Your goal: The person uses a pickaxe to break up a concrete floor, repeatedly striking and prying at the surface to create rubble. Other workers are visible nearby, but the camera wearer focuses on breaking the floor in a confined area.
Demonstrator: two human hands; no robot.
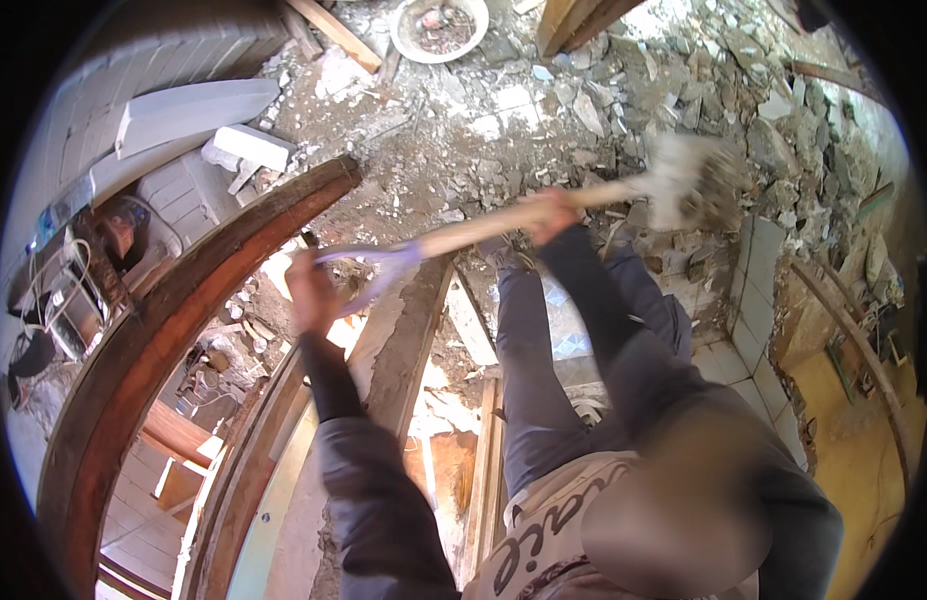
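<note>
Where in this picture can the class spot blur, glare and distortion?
Head view: the shovel blade is smeared, probably by motion, while the bowl looks clearer; head view: sunlit rubble at the top washes out to near white; head view: the left beam bows, though how much is lens bending cannot be told, and the corners go black.

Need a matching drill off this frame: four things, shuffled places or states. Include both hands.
Things
1. Left hand
2. Right hand
3. White basin
4. Shovel head

Places or states
A. Near the picture's top edge, with debris inside
B. At the purple handle end
C. Blurred, beyond the right hand
D. On the wooden shaft

Pairs: 1-B, 2-D, 3-A, 4-C
</note>
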